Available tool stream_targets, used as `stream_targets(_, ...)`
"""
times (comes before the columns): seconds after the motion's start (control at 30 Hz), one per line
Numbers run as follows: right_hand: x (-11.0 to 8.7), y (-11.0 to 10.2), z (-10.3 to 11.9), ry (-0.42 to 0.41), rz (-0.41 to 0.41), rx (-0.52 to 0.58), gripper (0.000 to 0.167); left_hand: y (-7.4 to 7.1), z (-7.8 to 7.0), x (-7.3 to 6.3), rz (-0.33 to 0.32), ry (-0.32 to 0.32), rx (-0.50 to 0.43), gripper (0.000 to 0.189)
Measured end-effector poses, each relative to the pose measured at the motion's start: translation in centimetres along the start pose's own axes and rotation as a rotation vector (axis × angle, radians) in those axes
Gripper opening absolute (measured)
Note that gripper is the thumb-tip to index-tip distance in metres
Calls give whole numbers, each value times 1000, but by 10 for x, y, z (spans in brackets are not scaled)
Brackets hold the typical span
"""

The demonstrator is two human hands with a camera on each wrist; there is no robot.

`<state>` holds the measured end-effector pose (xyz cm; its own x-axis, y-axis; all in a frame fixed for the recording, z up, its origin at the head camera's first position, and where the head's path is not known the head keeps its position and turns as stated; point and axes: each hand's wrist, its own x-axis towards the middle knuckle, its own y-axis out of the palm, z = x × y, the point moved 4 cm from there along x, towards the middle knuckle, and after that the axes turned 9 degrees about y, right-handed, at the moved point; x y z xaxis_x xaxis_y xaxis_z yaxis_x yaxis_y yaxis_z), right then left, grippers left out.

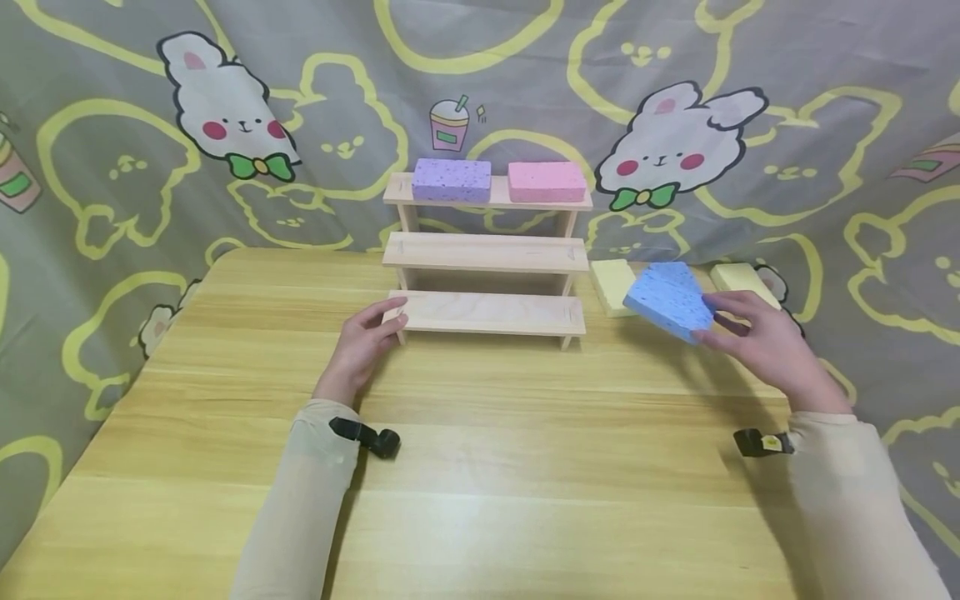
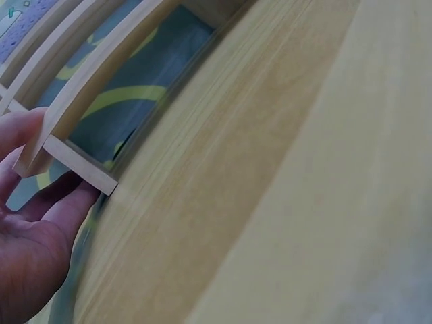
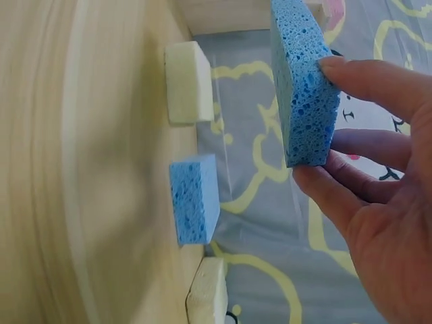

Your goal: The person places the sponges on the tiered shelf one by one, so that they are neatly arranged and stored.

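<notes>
My right hand [image 1: 761, 337] pinches a blue sponge [image 1: 667, 308] by its edge, up off the table to the right of a wooden three-step rack [image 1: 483, 313]. In the right wrist view, thumb and fingertips grip this pitted blue sponge [image 3: 310, 94] near one end. A second blue sponge [image 3: 194, 200] stands on the table between two pale yellow sponges; the held one partly covers it in the head view. At the rack's lowest step, my left hand [image 1: 365, 343] holds the left end, thumb on top. The left wrist view shows its fingers [image 2: 71, 209] beside the step's leg.
On the top step lie a purple sponge [image 1: 452, 181] at left and a pink sponge [image 1: 547, 182] at right. One yellow sponge [image 1: 611, 287] sits close to the rack's right side, another yellow sponge [image 1: 744, 283] farther right. A patterned curtain [image 1: 517, 100] hangs behind the wooden table [image 1: 480, 483].
</notes>
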<state>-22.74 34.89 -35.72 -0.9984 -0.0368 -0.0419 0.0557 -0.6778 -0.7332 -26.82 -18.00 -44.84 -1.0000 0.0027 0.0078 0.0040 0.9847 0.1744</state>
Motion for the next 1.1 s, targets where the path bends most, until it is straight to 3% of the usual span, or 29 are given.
stream_targets(0.23, 9, 6, 22, -5, 35, 33, 67, -2, -1, -1, -5, 0, 5, 43)
stream_targets(0.47, 18, 9, 42, -77, 25, 50, 63, -2, -1, -1, 2, 1, 10, 45)
stream_targets(1.1, 28, 13, 63, -128, 9, 39, 61, 1, 0, 1, -6, -8, 11, 45)
